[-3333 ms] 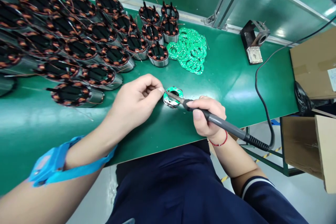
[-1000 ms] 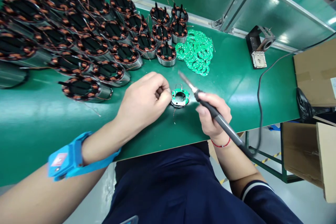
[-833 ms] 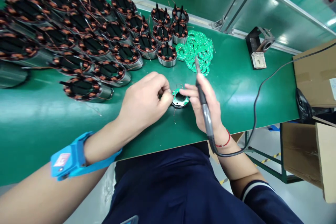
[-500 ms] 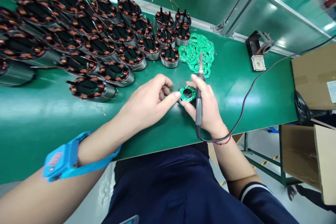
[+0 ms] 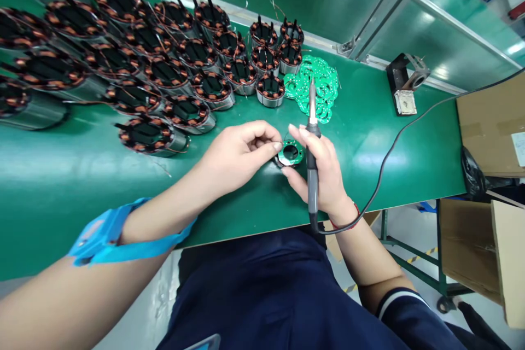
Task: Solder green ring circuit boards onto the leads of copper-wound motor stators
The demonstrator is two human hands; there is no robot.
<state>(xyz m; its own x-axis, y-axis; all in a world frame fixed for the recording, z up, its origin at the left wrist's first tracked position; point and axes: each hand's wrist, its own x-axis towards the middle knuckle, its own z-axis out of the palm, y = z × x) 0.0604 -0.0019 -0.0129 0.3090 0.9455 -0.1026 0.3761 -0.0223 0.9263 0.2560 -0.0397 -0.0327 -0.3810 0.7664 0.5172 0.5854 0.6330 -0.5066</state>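
A green ring-shaped circuit board (image 5: 290,153) lies on top of a dark motor stator, most of which is hidden beneath it. My left hand (image 5: 250,153) is at the board's left edge, thumb and forefinger pinched together; what lies between the tips is too small to make out. On the other side, my right hand (image 5: 324,172) holds a soldering iron (image 5: 312,169) against its palm, metal tip pointing away from me. The right thumb and fingertips are spread beside the stator. Behind the iron's tip spreads a pile of green ring boards (image 5: 322,85).
Several wound motor stators (image 5: 207,87) with copper coils stand in rows at the back left. An iron stand (image 5: 404,87) with a pale sponge sits at the back right. The iron's black cable (image 5: 385,158) runs right, towards a cardboard box (image 5: 490,120).
The right thumb and fingers have eased away from the ring board. My left fingertips stay at its left edge, now closed into a pinch, and more of the stator's underside edge shows.
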